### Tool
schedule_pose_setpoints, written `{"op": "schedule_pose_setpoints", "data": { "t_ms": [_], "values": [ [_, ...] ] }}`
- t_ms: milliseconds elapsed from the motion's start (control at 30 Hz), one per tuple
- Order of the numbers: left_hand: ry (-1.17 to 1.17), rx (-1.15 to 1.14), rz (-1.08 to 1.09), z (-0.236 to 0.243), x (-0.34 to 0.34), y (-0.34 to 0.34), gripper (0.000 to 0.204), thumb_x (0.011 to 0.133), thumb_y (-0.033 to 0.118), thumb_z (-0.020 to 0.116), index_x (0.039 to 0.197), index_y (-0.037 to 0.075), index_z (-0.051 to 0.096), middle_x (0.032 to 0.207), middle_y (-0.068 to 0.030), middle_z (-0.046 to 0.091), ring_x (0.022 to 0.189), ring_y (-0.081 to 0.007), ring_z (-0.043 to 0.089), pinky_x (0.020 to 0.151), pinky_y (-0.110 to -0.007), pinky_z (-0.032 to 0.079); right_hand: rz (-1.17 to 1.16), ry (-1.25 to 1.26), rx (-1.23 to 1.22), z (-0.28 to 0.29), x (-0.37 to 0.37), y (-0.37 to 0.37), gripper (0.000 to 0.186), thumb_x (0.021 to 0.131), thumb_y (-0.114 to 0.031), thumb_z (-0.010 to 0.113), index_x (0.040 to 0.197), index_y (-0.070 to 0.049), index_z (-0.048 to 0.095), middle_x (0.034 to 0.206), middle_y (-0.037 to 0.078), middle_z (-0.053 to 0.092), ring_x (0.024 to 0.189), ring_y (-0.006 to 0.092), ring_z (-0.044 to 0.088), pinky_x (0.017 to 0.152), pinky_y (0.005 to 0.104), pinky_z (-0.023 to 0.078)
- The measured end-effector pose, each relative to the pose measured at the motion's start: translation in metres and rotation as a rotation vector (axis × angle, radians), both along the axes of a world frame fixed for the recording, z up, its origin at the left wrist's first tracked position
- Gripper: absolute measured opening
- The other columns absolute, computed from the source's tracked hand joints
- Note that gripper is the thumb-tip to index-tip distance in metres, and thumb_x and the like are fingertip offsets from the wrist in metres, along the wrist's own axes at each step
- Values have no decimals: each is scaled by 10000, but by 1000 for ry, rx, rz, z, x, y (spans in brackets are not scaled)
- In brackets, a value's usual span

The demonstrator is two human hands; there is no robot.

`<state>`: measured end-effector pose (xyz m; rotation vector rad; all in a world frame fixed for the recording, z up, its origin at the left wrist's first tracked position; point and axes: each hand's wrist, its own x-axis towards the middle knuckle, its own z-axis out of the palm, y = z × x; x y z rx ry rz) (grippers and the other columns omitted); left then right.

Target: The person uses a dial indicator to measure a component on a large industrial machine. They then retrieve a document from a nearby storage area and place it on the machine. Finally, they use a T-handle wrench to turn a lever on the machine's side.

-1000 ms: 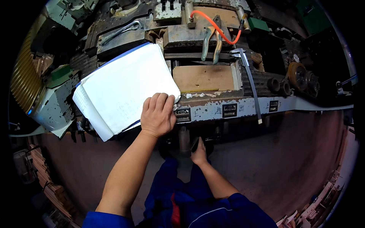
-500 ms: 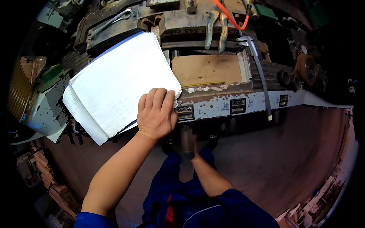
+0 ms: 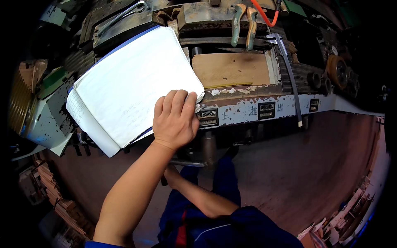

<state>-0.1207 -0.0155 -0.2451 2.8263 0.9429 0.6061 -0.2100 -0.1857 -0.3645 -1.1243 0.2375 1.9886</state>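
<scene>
My left hand (image 3: 175,118) lies over the lower right corner of an open stack of white pages (image 3: 128,82) with a blue cover edge behind it. Its fingers rest on the paper, with faint handwriting beside them. Below the machine's front edge, partly behind my left forearm, my right hand (image 3: 173,177) is closed around the dark grip of a crank handle (image 3: 190,163). The crank's metal bar runs to a round upright shaft (image 3: 209,149). My left arm hides some of the right hand's fingers.
On the worn machine bed lie pliers (image 3: 244,27), a caliper (image 3: 291,78) overhanging the front rail, a wrench (image 3: 124,17) and a brown board (image 3: 231,70). An orange hose (image 3: 269,18) hangs at the back. Stacked wooden pieces (image 3: 62,202) stand at lower left.
My right hand has swung left with the crank, from beside the shaft to behind my left forearm. My left hand stays on the pages while the view shifts slightly.
</scene>
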Motion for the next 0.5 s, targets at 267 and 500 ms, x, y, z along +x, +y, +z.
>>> {"op": "schedule_pose_setpoints", "data": {
  "t_ms": [267, 500],
  "values": [
    [-6, -15, 12, 6, 2, 3, 546, 755, 150, 658, 1292, 67, 605, 1220, -119, 586, 1195, -321, 553, 1020, -455, 396, 111, 178, 209, 89, 4, 5, 276, 1015, -310, 517, 915, -73, 615, 773, 35, 596, 673, 124, 534, 651, 302, 437],
    [2, -14, 10, 2, 2, -2, 540, 760, 151, 665, 1292, 72, 613, 1242, -112, 578, 1225, -309, 531, 1032, -450, 390, 37, 247, 233, 156, 14, -16, 152, 1007, -209, 581, 967, -68, 620, 771, 16, 578, 654, 120, 570, 607, 274, 467]
  ]
}}
